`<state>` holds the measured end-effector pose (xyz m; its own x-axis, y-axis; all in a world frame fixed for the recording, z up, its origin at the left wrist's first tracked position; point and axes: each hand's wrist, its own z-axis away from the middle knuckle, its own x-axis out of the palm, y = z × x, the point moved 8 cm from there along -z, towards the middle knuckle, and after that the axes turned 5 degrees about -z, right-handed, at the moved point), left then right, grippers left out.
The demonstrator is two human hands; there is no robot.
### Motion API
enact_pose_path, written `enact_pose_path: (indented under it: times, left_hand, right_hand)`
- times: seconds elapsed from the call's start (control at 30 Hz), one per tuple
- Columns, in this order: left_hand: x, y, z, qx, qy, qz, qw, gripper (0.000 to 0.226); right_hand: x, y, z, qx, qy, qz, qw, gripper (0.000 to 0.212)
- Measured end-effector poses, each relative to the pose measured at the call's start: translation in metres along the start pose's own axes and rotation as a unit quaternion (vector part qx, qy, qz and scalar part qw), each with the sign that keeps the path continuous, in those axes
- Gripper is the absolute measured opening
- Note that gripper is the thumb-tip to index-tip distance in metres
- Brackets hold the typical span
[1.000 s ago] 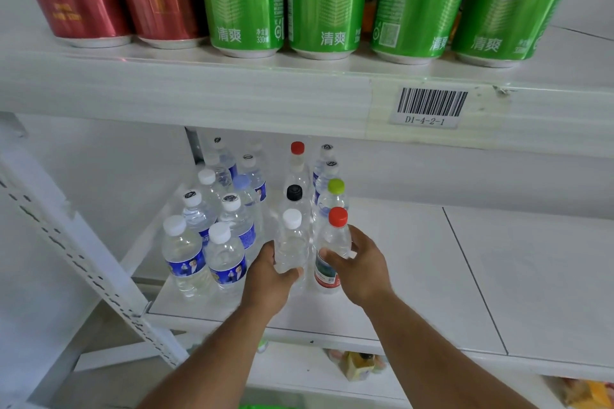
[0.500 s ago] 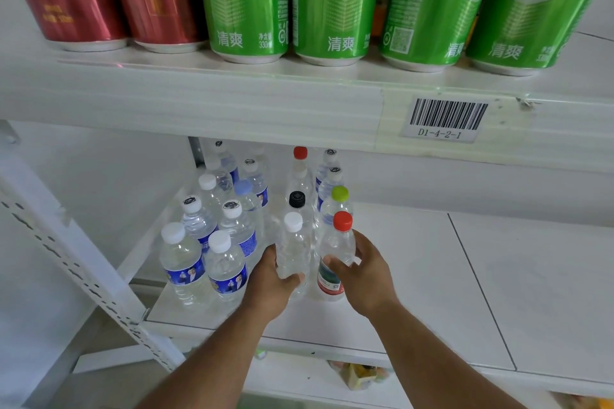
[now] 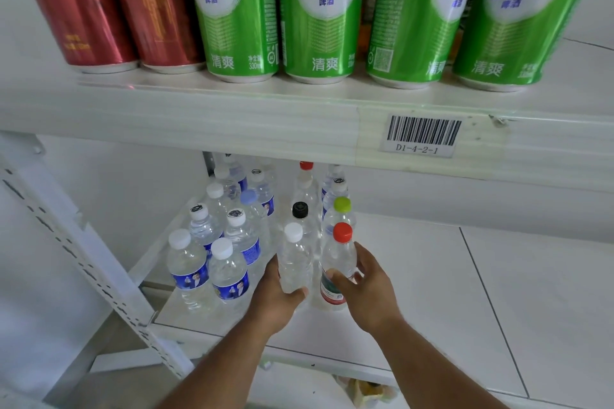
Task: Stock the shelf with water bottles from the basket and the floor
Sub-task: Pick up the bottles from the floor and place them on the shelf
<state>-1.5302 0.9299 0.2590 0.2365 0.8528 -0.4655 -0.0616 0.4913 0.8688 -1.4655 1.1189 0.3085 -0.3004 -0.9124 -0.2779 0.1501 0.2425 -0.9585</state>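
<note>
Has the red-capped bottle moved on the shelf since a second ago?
No. The red-capped bottle keeps its place just in front of the green-capped bottle; only the camera shifted. The right hand stays on it.

Both forearms reaching forward, left hand (image 3: 277,295) curled, thumb to the right, right hand (image 3: 368,289) beside it, fingers half-curled

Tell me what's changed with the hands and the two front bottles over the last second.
Very little. The left hand still grips the white-capped bottle and the right hand the red-capped bottle, both upright on the shelf. Only the camera view shifted; the other bottles stayed put.
</note>
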Motion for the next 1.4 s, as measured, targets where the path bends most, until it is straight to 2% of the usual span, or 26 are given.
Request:
enact_pose_path:
  times: [0.1, 0.17, 0.23, 0.33, 0.47, 0.63, 0.73, 0.9, 1.03, 1.1, 1.23, 1.4]
  left_hand:
    - [0.000, -0.002, 0.013, -0.015, -0.004, -0.019, 1.000, 0.092]
    - [-0.001, -0.006, 0.024, -0.031, -0.017, -0.045, 0.998, 0.093]
    - [0.000, -0.010, 0.039, -0.032, -0.039, -0.084, 0.995, 0.087]
    - [0.002, -0.015, 0.063, -0.008, -0.091, -0.156, 0.983, 0.079]
    - [0.006, -0.006, 0.089, 0.076, -0.143, -0.294, 0.942, 0.079]
    - [0.025, 0.023, 0.125, 0.184, -0.174, -0.400, 0.881, 0.074]
    - [0.046, 0.040, 0.149, 0.231, -0.189, -0.447, 0.843, 0.073]
    - [0.097, 0.063, 0.202, 0.294, -0.232, -0.473, 0.798, 0.070]
    - [0.149, 0.069, 0.249, 0.327, -0.270, -0.492, 0.760, 0.071]
    - [0.183, 0.074, 0.279, 0.351, -0.293, -0.504, 0.732, 0.074]
    - [0.255, 0.080, 0.343, 0.358, -0.365, -0.501, 0.699, 0.075]
    - [0.342, 0.086, 0.432, 0.393, -0.402, -0.526, 0.638, 0.073]
  right_hand:
    - [-0.003, -0.001, 0.010, 0.002, -0.005, 0.027, 1.000, 0.051]
    - [-0.004, 0.001, 0.020, 0.023, -0.005, 0.054, 0.998, 0.067]
    - [-0.008, 0.004, 0.034, 0.056, 0.013, 0.104, 0.993, 0.078]
    - [-0.007, 0.008, 0.065, 0.094, 0.034, 0.152, 0.983, 0.079]
    - [0.001, 0.011, 0.111, 0.106, 0.037, 0.234, 0.966, 0.075]
    - [-0.009, 0.006, 0.161, 0.090, 0.025, 0.406, 0.909, 0.080]
    - [-0.028, 0.013, 0.191, 0.101, 0.027, 0.451, 0.886, 0.082]
    - [-0.073, 0.038, 0.248, 0.133, 0.074, 0.469, 0.870, 0.083]
    - [-0.120, 0.075, 0.305, 0.203, 0.110, 0.459, 0.858, 0.085]
    - [-0.147, 0.096, 0.341, 0.241, 0.132, 0.441, 0.854, 0.085]
    - [-0.203, 0.137, 0.419, 0.308, 0.180, 0.396, 0.846, 0.085]
    - [-0.267, 0.186, 0.520, 0.372, 0.215, 0.345, 0.835, 0.081]
